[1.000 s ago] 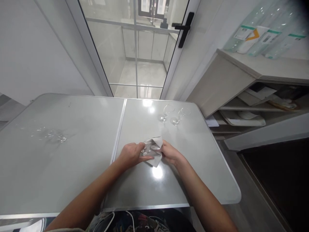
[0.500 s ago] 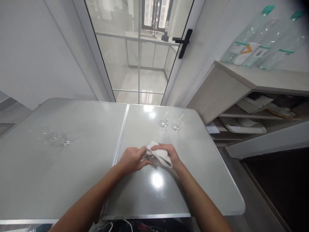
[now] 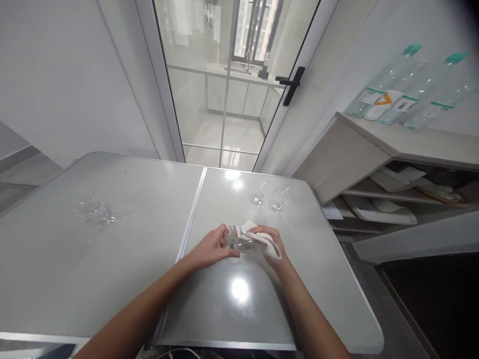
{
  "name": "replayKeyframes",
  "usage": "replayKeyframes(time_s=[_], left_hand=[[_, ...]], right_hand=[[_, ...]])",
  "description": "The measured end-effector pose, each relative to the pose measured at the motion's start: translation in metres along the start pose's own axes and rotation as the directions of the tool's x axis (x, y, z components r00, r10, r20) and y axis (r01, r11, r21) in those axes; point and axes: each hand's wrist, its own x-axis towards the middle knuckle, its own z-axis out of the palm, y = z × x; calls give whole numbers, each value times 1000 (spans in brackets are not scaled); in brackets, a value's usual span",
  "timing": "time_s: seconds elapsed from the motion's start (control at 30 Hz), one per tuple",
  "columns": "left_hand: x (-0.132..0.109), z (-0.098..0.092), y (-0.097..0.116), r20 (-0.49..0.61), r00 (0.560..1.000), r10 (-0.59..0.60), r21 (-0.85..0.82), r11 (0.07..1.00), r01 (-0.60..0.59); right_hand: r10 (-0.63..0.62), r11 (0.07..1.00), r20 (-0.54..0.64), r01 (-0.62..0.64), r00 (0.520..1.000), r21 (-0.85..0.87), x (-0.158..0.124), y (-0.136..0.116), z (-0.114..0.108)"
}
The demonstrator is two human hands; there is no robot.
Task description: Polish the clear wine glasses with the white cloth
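Over the right half of the grey table (image 3: pixel 318 279), my left hand (image 3: pixel 212 247) is closed round one end of a clear glass (image 3: pixel 245 246). The glass is tilted on its side, and part of it is hidden by fingers and cloth. My right hand (image 3: pixel 274 243) grips a white cloth (image 3: pixel 270 247), which is folded against the other end of the glass. Just beyond my hands, two clear stemmed glasses (image 3: pixel 277 206) stand on the table.
More clear glassware (image 3: pixel 98 212) sits on the left half of the table, hard to count. A metal seam (image 3: pixel 190 219) divides the tabletop. Behind it is a glazed door (image 3: pixel 243 114). At right, a shelf unit (image 3: pixel 337 154) carries several plastic bottles (image 3: pixel 389 97).
The cloth and my right hand have shifted slightly right, away from my left hand, so more of the held glass shows. The camera view has tilted a little.
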Motion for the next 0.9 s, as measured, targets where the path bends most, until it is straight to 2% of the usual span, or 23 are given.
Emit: replayKeyframes(time_s=[0.07, 0.1, 0.13, 0.17, 0.2, 0.23, 0.27, 0.3, 0.33, 0.37, 0.43, 0.5, 0.57, 0.63, 0.7, 0.77, 0.83, 0.9], left_hand=[[0, -1, 2, -20, 1000, -24, -89, 996, 22], [0, -1, 2, -47, 999, -17, -96, 995, 12], [-1, 0, 2, -65, 998, 3, -86, 996, -9], [-1, 2, 1, -71, 997, 36, -65, 997, -40], [-1, 4, -1, -71, 995, 76, -34, 996, -79], [-1, 7, -2, -74, 990, 119, 10, 993, -119], [-1, 10, -5, -84, 984, 159, 67, 986, -154], [-1, 12, -7, -103, 976, 194, 143, 974, -178], [-2, 14, -10, -120, 966, 227, 240, 951, -194], [-2, 15, -13, -125, 956, 266, 350, 913, -208], [-3, 16, -17, -56, 928, 367, 555, 784, -277], [-5, 17, -20, 72, 879, 472, 662, 636, -396], [-6, 17, -22, 153, 826, 542, 673, 555, -489], [-7, 18, -24, 128, 805, 579, 653, 561, -508], [-6, 19, -25, 24, 814, 581, 611, 636, -472], [-4, 19, -25, -98, 846, 525, 502, 760, -413], [-1, 20, -22, -186, 892, 413, 313, 885, -345], [1, 21, -17, -228, 928, 294, 100, 955, -278]], right_hand=[[-96, 995, -139, 98, 986, 9, -1, -1, -5], [-163, 987, -165, 161, 973, -28, -1, -4, -7], [-237, 969, -124, 226, 964, -99, -1, -7, -7], [-299, 936, -1, 293, 954, -197, -1, -11, -7], [-324, 879, 175, 365, 930, -307, -1, -15, -5], [-305, 800, 352, 439, 885, -409, -1, -18, -1], [-263, 712, 478, 503, 838, -490, -1, -21, 3], [-222, 634, 540, 541, 812, -553, -1, -23, 7], [-196, 580, 546, 546, 814, -605, -1, -25, 12], [-184, 555, 517, 522, 836, -647, -2, -25, 16], [-126, 610, 424, 407, 897, -680, -2, -25, 20], [34, 753, 376, 224, 926, -619, -2, -24, 17], [219, 888, 375, -25, 901, -459, -1, -22, 11], [356, 930, 345, -294, 868, -222, -1, -19, 5], [429, 887, 267, -458, 863, 53, -1, -15, 4], [405, 854, 172, -438, 898, 280, -1, -14, 11], [293, 862, 70, -295, 954, 412, -1, -15, 23], [182, 882, -21, -154, 983, 445, -2, -16, 37]])
